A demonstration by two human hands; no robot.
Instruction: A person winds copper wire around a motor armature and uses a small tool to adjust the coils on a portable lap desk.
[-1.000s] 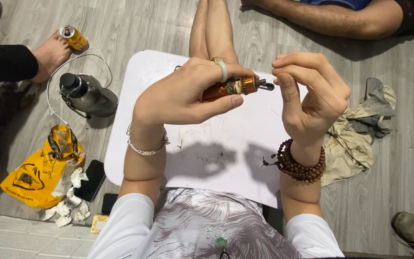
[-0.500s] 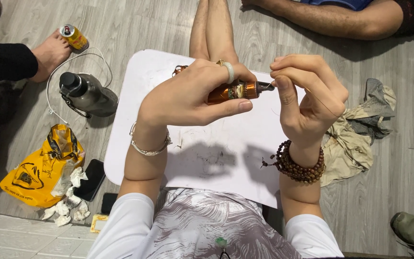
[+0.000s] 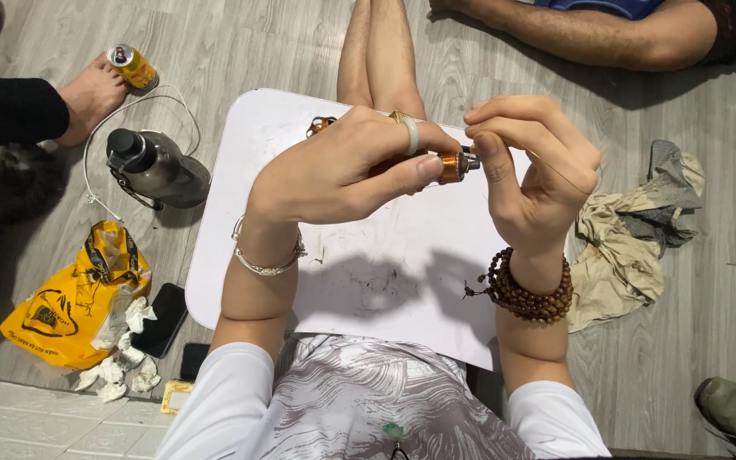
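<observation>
White board (image 3: 368, 255) unmoved; copper coil (image 3: 450, 165) further hidden

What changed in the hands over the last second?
Very little. The left hand has rolled the copper coil slightly, so less of it shows past the fingers. The right hand still pinches at the coil's tip. The white board, flask and yellow bag stayed put.

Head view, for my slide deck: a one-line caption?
Left hand grips a copper-wound coil; right hand pinches at its end.
</observation>
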